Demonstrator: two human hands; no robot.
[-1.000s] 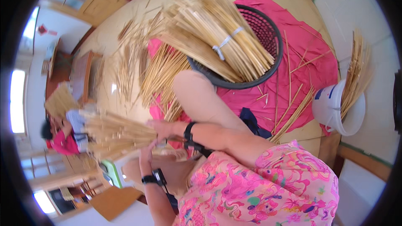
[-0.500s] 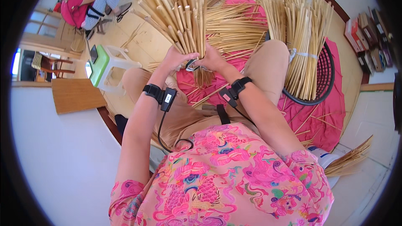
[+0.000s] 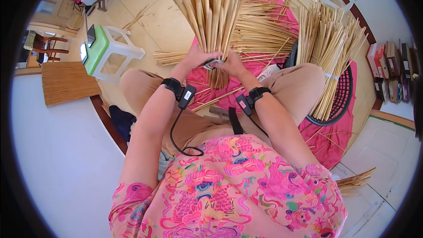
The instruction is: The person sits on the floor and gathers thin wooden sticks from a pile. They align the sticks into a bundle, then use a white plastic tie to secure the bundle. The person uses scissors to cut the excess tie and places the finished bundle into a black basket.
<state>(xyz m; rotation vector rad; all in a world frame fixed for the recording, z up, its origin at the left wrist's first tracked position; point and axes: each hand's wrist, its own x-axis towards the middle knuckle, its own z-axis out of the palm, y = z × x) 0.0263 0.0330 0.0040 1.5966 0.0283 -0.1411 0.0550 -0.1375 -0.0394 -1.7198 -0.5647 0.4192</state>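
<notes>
Left hand (image 3: 197,59) and right hand (image 3: 232,64) are both closing around the waist of a bundle of sticks (image 3: 211,13), holding it upright over the pink cloth (image 3: 335,128) between the knees. A black basket (image 3: 341,99) with more sticks is sitting just right of the right knee, a green-topped stool (image 3: 103,53) left.

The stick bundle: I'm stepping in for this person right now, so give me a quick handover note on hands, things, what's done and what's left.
Left hand: closed around the bundle at its waist, left side.
Right hand: closed on the same waist, right side; bundle upright over the lap.
A pale band shows between the hands; whether it is fastened cannot be told.
Nearby: a tied bundle in the black basket, loose sticks on the pink cloth.
Done: sticks gathered.
Left: likely securing the waist.
</notes>
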